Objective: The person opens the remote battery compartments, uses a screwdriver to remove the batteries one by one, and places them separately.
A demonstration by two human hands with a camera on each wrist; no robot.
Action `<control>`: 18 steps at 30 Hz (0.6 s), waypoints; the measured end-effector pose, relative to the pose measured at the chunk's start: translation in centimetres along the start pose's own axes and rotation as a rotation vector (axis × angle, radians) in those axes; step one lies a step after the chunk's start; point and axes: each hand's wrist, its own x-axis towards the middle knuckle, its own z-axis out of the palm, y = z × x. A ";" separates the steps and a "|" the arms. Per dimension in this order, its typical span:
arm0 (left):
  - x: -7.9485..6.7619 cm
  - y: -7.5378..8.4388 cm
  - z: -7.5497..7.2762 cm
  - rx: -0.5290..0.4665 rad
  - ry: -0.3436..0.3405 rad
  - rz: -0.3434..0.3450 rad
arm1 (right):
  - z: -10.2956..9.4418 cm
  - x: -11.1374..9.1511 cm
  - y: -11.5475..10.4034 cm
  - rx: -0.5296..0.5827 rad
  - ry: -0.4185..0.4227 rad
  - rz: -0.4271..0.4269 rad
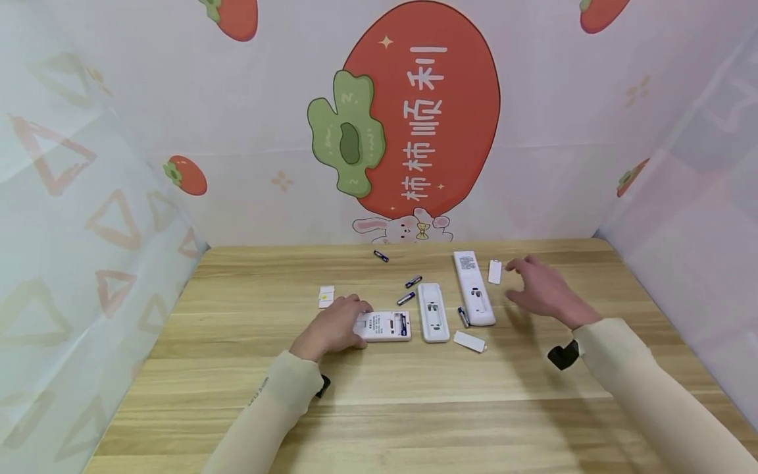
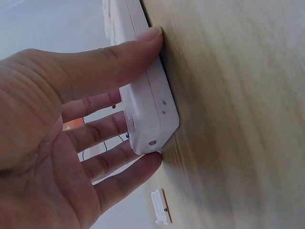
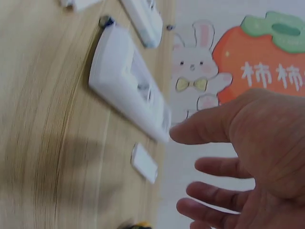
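My left hand (image 1: 334,326) grips the end of a short white remote control (image 1: 381,326), thumb along one side and fingers on the other. That remote lies back up on the table, its battery bay uncovered, with batteries (image 1: 404,324) at the right end. In the left wrist view the remote's rounded end (image 2: 151,121) shows between thumb and fingers. My right hand (image 1: 541,289) hovers with loosely bent fingers and holds nothing. Close beside it are a small white battery cover (image 1: 495,272) and a long white remote (image 1: 474,289), its bay uncovered.
Between these remotes lies another white remote (image 1: 434,313) with an uncovered bay. Other white covers lie at the left (image 1: 326,296) and front (image 1: 470,341). Loose batteries are scattered about: one at the back (image 1: 381,256), two mid-table (image 1: 413,282), one by the long remote (image 1: 464,316). Printed sheets (image 1: 266,197) wall the table.
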 end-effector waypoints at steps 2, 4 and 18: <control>0.0 -0.1 0.0 -0.003 0.005 -0.007 | -0.1 0.2 0.9 0.011 0.007 0.055; 0.0 -0.1 0.0 -0.005 0.008 -0.014 | -0.2 0.3 1.8 0.020 -0.002 0.108; 0.0 0.0 0.0 -0.024 0.039 -0.029 | -0.8 0.6 4.7 -0.014 -0.101 0.230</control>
